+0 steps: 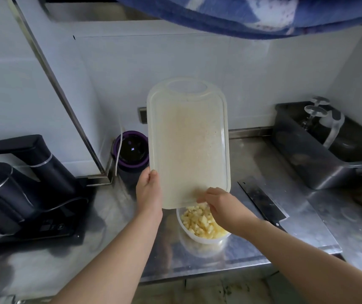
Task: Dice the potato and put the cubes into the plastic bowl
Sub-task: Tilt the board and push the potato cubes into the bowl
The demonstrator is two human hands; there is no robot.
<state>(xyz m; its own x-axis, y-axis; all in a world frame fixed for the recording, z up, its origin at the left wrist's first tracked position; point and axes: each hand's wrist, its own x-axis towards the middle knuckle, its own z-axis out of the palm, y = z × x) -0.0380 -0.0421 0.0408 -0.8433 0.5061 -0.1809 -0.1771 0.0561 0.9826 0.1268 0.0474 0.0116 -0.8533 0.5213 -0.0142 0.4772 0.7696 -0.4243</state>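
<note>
A white plastic cutting board [187, 139] is held tilted up, its lower edge over a clear plastic bowl [188, 234] on the steel counter. Yellow potato cubes [199, 222] fill the bowl. My left hand [149, 191] grips the board's lower left edge. My right hand [218, 205] rests at the board's lower right corner above the bowl, fingers on the board's surface and partly hiding the cubes. The board's face looks bare apart from a pale smear.
A cleaver [261, 202] lies on the counter right of the bowl. A black kettle and its base [11, 185] stand at the left, a purple-rimmed appliance [132, 152] behind the board, a dark sink basin [320, 145] at the right. The counter's front edge [197, 273] is close below.
</note>
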